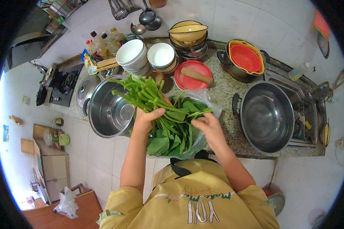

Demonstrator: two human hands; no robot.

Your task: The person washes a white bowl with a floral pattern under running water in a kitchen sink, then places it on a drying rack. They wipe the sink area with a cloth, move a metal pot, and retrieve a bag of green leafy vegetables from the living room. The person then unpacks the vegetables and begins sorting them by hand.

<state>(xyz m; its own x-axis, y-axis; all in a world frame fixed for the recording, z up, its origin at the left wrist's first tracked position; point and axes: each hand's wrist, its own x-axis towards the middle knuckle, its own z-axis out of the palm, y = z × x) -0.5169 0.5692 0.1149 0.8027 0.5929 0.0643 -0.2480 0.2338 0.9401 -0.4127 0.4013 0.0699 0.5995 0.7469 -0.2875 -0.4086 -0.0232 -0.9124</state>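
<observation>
My left hand (146, 119) is wrapped round a thick bunch of leafy greens (143, 91), its pale cut stems pointing up and away to the left. At the right side of the bunch, the fingers of my right hand (210, 129) pinch the thin stems of leafy greens. Broad dark leaves hang below both hands over a clear plastic bag (198, 144), which bulges at the counter's front edge. How much lies inside the bag is hidden by the leaves. Just left of my left hand stands a deep steel pot (103, 108) with a shiny inside.
A large dark pot (266, 118) sits to the right, partly over the sink (307, 110). Behind are stacked white bowls (130, 53), a red basket (179, 80) with a wooden stick, and a pot (237, 70) holding colanders. A gas stove (67, 86) is at far left.
</observation>
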